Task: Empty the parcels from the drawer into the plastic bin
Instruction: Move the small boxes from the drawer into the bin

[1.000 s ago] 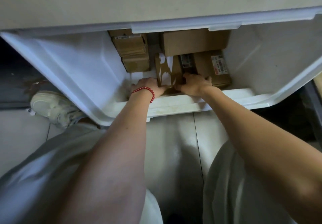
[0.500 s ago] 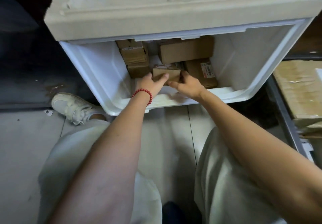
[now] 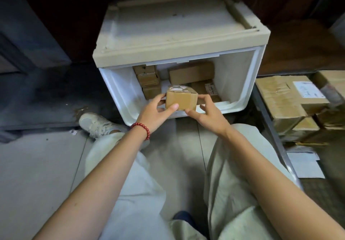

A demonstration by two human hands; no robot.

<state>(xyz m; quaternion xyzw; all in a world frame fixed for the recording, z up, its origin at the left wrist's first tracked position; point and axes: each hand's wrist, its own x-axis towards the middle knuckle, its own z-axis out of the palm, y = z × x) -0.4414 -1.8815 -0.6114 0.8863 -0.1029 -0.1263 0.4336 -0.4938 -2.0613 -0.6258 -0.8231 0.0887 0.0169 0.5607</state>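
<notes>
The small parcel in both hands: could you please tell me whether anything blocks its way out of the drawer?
Nothing visible does. The left hand and right hand grip the parcel, held at the drawer's front rim, with the other parcels behind it. The plastic bin is out of view, so the rest cannot be judged.

Both arms stretched forward on my feed, forearms bare, converging toward the middle. Left hand (image 3: pixel 153 113) grips the small parcel (image 3: pixel 182 99) from its left side: thumb flat on the near face, fingers curled round the side. Right hand (image 3: pixel 208 113) holds the right side, thumb at the lower near corner, fingers bent against the right face. Palms face each other. Red bead bracelet (image 3: pixel 142 129) on left wrist.
</notes>
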